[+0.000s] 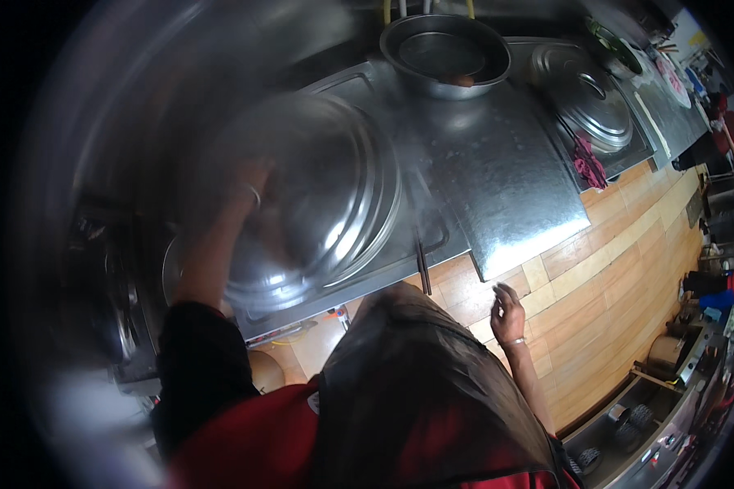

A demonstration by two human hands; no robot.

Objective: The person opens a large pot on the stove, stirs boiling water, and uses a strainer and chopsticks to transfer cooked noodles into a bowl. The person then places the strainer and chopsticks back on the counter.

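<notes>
A large round metal lid (pixel 318 183) covers a wide pan set in the steel stove top (pixel 367 257). The lid appears shifted a little leftwards, with a second rim (pixel 391 208) showing along its right side. My left hand (pixel 260 174) reaches over the middle of the lid; haze and blur hide its fingers and any knob under them. My right hand (pixel 507 312) hangs above the tiled floor near the counter's front edge, fingers loosely curled and no object visible in it. A pair of dark chopsticks or thin handles (pixel 423 263) juts over the stove edge.
A deep metal pan (pixel 446 55) stands at the back of the steel counter (pixel 495 165). Further right are another lidded pan (pixel 587 98), a crimson cloth (pixel 589 164) and a bowl of greens (pixel 615 49). Behind to the right runs a sink (pixel 618 422) with metal scourers.
</notes>
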